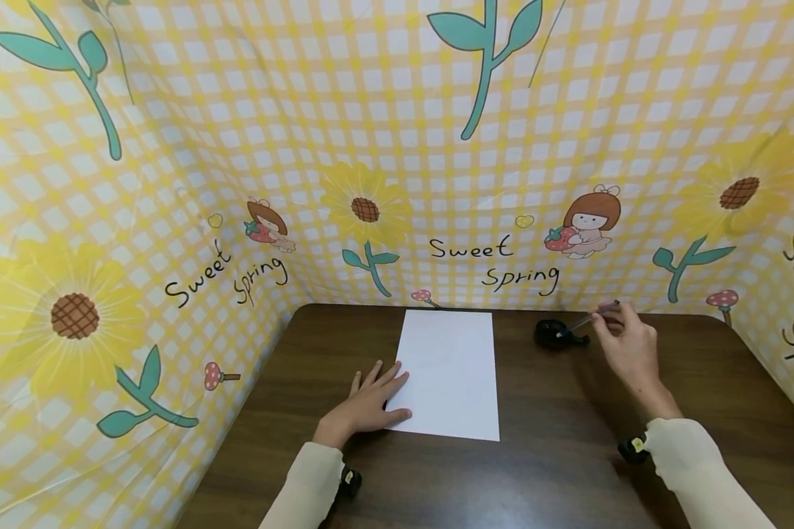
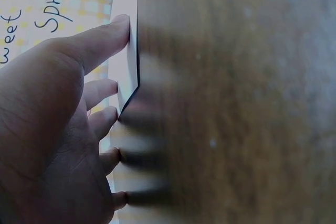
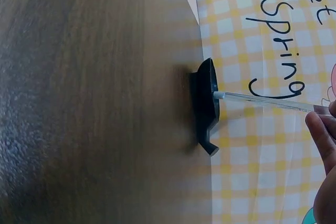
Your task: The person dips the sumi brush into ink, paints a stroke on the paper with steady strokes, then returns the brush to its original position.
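Observation:
A blank white sheet of paper lies on the brown table. My left hand rests with spread fingers at its left edge, thumb and some fingertips on the paper. To the right of the sheet sits a small black dish with a short curved spout or handle. My right hand pinches a slim clear pen-like stick near its upper end. The stick slants down to the left, and its pale lower tip meets the rim of the dish in the right wrist view; what the tip is cannot be told.
A yellow checked cloth with printed flowers and lettering hangs behind and along both sides of the table. The black dish stands near the table's back edge. A dark wrist camera is strapped beside each pale sleeve.

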Motion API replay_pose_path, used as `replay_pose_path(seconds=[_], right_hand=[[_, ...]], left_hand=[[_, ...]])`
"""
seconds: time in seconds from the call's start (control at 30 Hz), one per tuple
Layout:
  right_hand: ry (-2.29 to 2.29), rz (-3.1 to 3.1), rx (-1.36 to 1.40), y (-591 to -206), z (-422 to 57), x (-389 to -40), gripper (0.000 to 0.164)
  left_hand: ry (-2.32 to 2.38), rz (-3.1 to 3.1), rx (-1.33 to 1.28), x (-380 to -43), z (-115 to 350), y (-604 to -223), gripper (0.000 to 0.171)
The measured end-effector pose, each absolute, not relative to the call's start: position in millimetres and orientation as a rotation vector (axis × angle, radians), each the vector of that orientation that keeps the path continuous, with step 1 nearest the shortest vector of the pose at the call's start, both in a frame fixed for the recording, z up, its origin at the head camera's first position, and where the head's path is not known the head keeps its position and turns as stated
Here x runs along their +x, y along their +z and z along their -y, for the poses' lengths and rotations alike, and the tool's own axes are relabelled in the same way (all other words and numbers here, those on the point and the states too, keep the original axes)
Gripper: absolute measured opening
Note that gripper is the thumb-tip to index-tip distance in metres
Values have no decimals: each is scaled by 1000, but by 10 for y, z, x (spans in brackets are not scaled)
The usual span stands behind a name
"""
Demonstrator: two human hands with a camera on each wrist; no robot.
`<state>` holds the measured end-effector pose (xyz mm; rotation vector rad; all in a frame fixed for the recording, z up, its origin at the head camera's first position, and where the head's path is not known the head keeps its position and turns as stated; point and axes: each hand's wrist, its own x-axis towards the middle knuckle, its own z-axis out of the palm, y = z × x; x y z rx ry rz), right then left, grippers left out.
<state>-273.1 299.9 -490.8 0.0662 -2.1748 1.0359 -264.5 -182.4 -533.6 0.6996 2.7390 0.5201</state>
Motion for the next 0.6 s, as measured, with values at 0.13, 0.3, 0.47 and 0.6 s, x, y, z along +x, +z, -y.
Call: replay_pose_path(seconds=[0.13,0.3,0.47,0.6], right_hand=[[1029,2208,32,-4963,-3013,-2731,20],[1025,2219,24,-4993,-3015,-2727,19],[1021,2212,36,-4987,-3005,-2723,22],[1016,2212,38,-4985,-3011,-2727,23]], left_hand=[[520,-2734,702,-2625,1816,-5323,81],[525,-2746,705,-2624,1815,-5310,81],[536,-2752,700,-2626,1817,-5309,80],[551,-2750,697,-2627,1817,-5314,79]])
